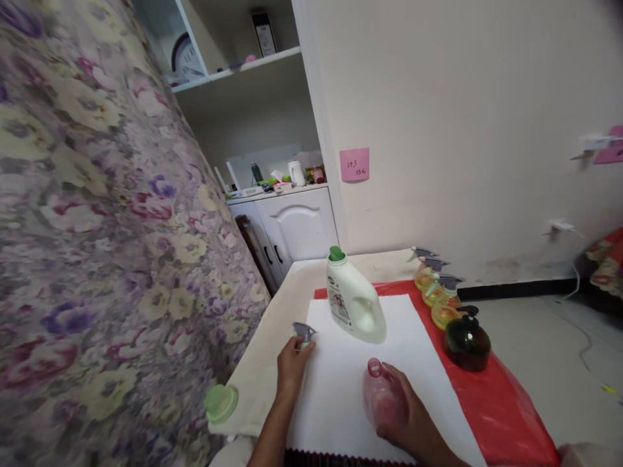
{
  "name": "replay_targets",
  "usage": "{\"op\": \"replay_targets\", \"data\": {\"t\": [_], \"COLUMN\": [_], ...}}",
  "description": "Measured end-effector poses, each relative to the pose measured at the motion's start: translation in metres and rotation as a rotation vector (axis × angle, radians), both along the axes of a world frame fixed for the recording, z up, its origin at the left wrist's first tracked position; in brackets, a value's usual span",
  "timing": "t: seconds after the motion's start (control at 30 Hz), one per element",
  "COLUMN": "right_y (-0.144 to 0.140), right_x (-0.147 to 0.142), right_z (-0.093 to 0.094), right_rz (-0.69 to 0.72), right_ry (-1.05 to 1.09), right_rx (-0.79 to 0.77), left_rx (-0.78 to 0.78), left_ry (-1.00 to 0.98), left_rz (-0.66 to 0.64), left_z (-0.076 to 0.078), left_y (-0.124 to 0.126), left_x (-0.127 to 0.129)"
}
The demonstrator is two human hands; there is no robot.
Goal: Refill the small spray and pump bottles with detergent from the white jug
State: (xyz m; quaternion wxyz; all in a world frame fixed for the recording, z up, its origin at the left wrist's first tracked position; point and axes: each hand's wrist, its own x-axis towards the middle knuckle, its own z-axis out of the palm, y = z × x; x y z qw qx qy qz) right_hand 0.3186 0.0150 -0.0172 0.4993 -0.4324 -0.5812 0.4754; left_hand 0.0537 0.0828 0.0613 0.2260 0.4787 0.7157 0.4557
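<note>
Right hand [409, 415] grips pink bottle [382, 395]; left hand [292, 366] pinches grey sprayer [304, 333].

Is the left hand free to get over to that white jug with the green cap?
Probably not empty-handed: the left hand already holds a grey spray head. The way itself looks open, with only bare white sheet between it and the white jug.

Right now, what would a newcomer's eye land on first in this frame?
Probably the white detergent jug with its green cap, upright on the white sheet. In front of it, the right hand grips an open pink bottle, while the left hand holds a grey spray head. Yellow spray bottles line the red cover at right.
</note>
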Motion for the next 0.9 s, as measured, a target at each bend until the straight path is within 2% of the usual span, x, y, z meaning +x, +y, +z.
{"op": "replay_targets", "data": {"t": [0.13,0.3,0.47,0.63,0.7,0.77,0.83,0.9], "right_y": [0.0,0.002,0.001,-0.003,-0.003,-0.002,0.002,0.008], "right_x": [-0.001,-0.003,0.001,0.002,-0.002,-0.006,-0.013,-0.021], "right_z": [-0.004,-0.009,-0.006,0.004,0.01,0.016,0.022,0.026], "right_rz": [0.016,0.03,0.01,0.0,-0.049,-0.078,-0.051,-0.011], "right_ry": [-0.058,-0.086,-0.123,-0.132,-0.13,-0.109,-0.079,-0.064], "right_rx": [0.008,-0.003,-0.008,-0.01,0.004,0.011,0.016,0.031], "left_rx": [-0.079,-0.187,-0.195,-0.085,-0.009,0.078,0.154,0.192], "left_ry": [0.231,0.382,0.447,0.469,0.446,0.352,0.203,0.065], "left_rz": [0.005,-0.036,-0.093,-0.162,-0.227,-0.356,-0.501,-0.592], "left_z": [-0.009,-0.023,-0.028,-0.019,-0.016,-0.014,-0.014,-0.015], "left_y": [0.029,0.044,0.04,0.019,0.008,-0.002,-0.012,-0.021], "left_x": [-0.001,-0.003,-0.007,-0.008,-0.005,0.0,0.008,0.016]}}
